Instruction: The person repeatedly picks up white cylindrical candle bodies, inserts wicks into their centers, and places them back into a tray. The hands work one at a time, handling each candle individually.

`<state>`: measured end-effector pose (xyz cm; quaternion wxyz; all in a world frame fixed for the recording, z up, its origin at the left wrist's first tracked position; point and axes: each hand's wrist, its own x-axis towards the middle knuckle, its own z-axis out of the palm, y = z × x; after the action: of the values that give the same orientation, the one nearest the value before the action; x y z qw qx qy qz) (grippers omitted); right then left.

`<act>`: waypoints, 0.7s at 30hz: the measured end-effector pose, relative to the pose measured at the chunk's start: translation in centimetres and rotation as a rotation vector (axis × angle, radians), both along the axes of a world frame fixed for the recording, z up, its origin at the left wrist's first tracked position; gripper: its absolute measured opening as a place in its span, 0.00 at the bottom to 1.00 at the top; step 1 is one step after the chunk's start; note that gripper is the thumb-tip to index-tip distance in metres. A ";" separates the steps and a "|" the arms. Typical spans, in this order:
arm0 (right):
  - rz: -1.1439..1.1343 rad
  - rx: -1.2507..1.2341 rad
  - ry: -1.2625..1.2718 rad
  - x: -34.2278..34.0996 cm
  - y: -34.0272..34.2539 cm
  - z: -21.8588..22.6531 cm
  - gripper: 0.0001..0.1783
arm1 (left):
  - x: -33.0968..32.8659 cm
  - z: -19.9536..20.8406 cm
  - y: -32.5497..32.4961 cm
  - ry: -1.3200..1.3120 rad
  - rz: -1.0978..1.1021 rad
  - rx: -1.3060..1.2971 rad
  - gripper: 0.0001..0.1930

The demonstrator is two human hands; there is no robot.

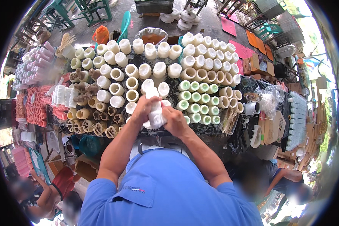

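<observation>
Our left hand (144,107) & right hand (174,119) both grip a white ribbed cylindrical candle (154,109), held upright over the near edge of the dark stall table (214,132). Around it: rows of cream wax cylinders (116,75), green-topped white candles (199,100) to the right, pink rolls (35,109) at the left edge.

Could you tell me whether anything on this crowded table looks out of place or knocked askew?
Mostly orderly rows of upright moulds. The brown moulds near the left hand lie tipped at mixed angles, unlike the neat green-rimmed cups beside the right hand.
</observation>
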<state>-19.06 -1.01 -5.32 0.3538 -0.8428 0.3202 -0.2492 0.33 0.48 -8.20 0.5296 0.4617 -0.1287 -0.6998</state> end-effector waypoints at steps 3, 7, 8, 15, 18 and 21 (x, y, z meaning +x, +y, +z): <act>-0.137 -0.075 0.122 1.6 -0.2 0.7 0.16 | 1.2 -2.2 -4.1 0.039 0.080 0.091 0.14; -0.241 0.110 0.067 1.8 0.8 1.3 0.15 | 6.0 -1.9 -9.3 0.060 0.251 0.011 0.16; -0.331 0.131 0.104 1.6 0.5 1.0 0.15 | 7.4 -1.4 -10.0 0.034 0.278 -0.014 0.17; -0.466 0.099 0.056 2.9 -4.9 -6.4 0.19 | 9.4 0.3 -7.3 0.215 0.268 -0.026 0.30; -0.283 -0.206 0.155 2.6 -5.2 -8.8 0.18 | 9.6 0.2 -6.3 0.446 0.288 0.038 0.32; -0.256 -0.149 0.249 2.0 -4.2 -8.2 0.14 | 9.8 0.4 -5.5 0.482 0.263 0.034 0.32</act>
<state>-17.10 -5.19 -13.49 0.2132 -0.8434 0.4467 -0.2088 10.12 -5.00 -7.84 0.6234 0.3036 0.0737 -0.7168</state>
